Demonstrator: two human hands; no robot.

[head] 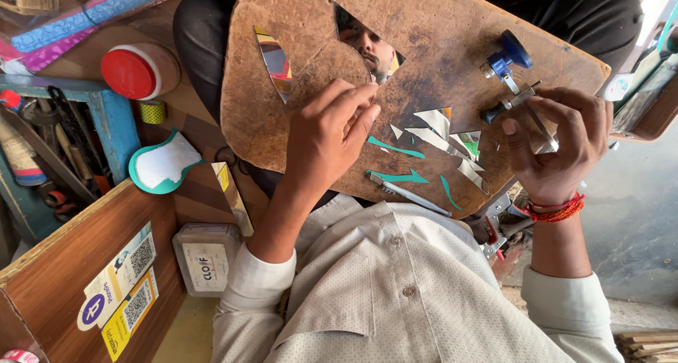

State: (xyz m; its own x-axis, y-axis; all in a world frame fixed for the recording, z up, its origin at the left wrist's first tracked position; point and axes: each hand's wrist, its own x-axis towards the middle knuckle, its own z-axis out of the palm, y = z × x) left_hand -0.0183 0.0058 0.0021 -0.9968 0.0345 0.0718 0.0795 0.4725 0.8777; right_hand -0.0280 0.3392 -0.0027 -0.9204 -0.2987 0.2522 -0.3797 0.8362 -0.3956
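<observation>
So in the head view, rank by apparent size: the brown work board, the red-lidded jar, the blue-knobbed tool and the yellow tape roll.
1. Brown work board, by far the largest.
2. Red-lidded jar.
3. Blue-knobbed tool.
4. Yellow tape roll, though close to the tool, so unsure.

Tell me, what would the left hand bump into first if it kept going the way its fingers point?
Probably the large mirror shard on the brown work board; the left hand points up toward it, though depth is unclear.
</observation>
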